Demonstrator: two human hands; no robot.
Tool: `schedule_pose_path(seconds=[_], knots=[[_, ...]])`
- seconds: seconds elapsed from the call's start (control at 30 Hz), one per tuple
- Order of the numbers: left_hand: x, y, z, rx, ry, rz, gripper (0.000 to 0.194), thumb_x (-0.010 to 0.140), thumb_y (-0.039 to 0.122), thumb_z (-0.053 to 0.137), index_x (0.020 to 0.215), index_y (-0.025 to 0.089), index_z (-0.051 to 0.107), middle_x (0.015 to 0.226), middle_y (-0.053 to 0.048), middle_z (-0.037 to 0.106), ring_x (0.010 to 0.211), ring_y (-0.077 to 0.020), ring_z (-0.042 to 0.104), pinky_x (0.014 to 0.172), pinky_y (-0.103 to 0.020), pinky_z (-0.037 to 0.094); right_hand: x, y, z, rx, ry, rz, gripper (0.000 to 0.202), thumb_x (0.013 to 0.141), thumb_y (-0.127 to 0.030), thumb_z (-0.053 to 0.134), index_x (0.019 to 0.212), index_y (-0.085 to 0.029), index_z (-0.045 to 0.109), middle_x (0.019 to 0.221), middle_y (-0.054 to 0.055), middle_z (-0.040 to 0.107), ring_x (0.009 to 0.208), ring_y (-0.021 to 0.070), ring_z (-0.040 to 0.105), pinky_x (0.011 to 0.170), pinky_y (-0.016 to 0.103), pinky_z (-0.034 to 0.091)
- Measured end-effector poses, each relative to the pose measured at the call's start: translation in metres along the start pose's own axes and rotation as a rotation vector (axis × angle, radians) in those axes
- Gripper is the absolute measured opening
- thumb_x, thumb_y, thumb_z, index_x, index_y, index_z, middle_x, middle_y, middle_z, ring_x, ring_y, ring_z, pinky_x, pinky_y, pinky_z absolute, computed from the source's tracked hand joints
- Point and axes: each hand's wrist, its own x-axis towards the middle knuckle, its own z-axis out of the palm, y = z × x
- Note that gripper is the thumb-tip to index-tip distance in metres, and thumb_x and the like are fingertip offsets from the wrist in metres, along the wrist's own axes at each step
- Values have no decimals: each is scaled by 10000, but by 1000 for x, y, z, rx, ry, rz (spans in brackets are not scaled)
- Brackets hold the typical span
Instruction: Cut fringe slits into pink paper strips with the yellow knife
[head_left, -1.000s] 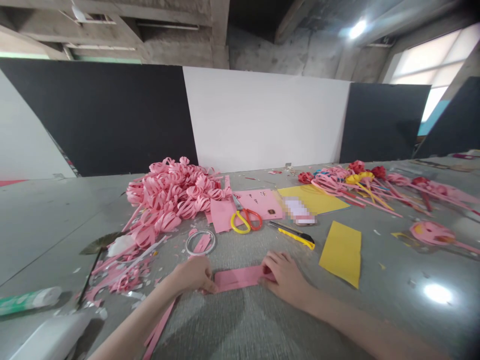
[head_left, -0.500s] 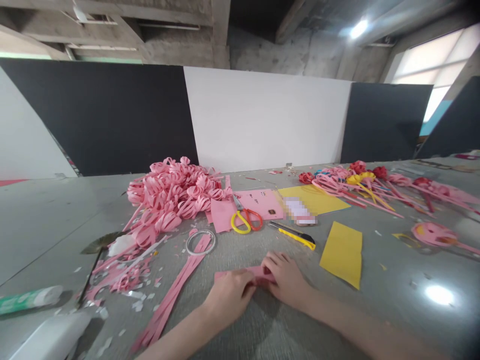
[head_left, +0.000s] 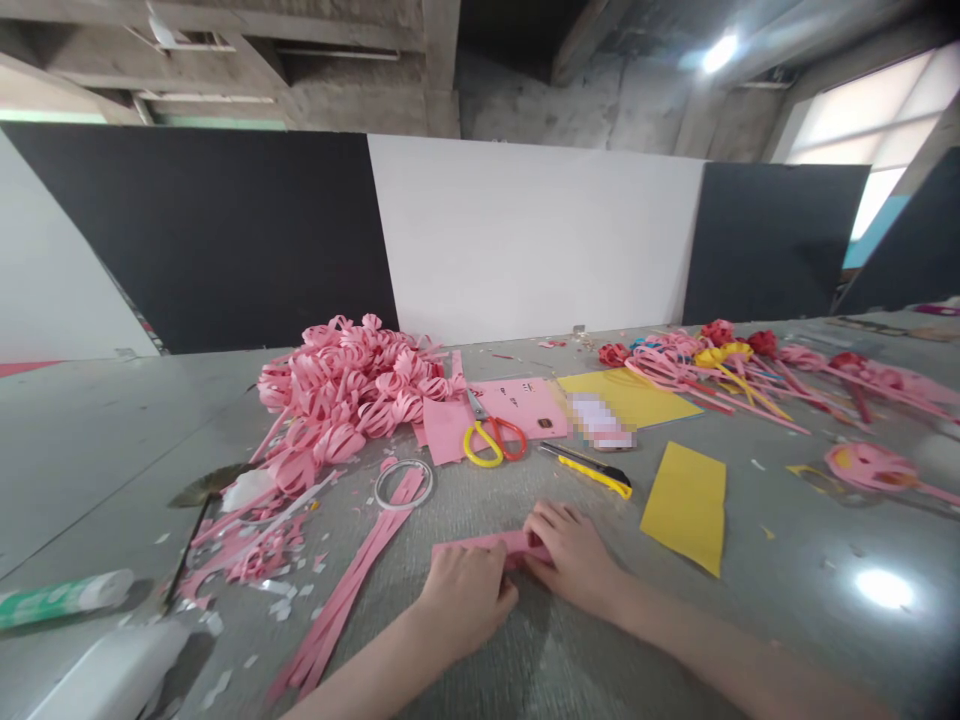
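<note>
A narrow pink paper strip (head_left: 480,541) lies crosswise on the grey table in front of me. My left hand (head_left: 466,595) grips its near edge, fingers bent over the paper. At the strip's right end my right hand (head_left: 570,555) has its fingers curled round the paper. Beyond the hands are scissors (head_left: 484,445) with yellow and red handles, resting on pink sheets (head_left: 446,428), and a yellow and black cutter (head_left: 592,472). A tape roll (head_left: 403,486) sits on long pink strips (head_left: 341,610) left of my hands.
A heap of pink paper loops (head_left: 345,380) stands at the back left. Yellow paper (head_left: 686,508) and a phone (head_left: 600,420) lie to the right, with paper flowers (head_left: 720,355) farther back. A green and white tube (head_left: 67,598) and paper scraps are at the left.
My left hand has shifted slightly, its fingers lying more over the strip and its thumb lower. My right hand has hardly moved.
</note>
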Motion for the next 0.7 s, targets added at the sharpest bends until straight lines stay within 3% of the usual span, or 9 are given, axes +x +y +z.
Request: schedule_pose_path(seconds=[0.17,0.4,0.7], knots=[[-3,-4,-8,85,-32,-48,276,777,246,357,861,117,586,772,-137,646,706,-269,616,595,-345,437,1,2,0,1,-15,4,140,782,-323,530,771,-203,459,812,-4,508,784,175,442,681,300,295],[-11,-25,-26,174,-135,-29,273,804,162,382,776,108,648,761,-156,646,746,-284,616,613,-353,443,3,5,-3,-5,-57,0,227,779,-419,518,768,-198,469,788,-2,514,778,176,467,759,337,290],[-9,-25,-21,170,-121,-113,330,835,217,343,790,101,648,753,-166,639,732,-249,619,639,-335,452,6,19,-14,4,-138,-11,232,736,-395,587,772,-200,468,801,-11,561,774,170,520,802,372,274]])
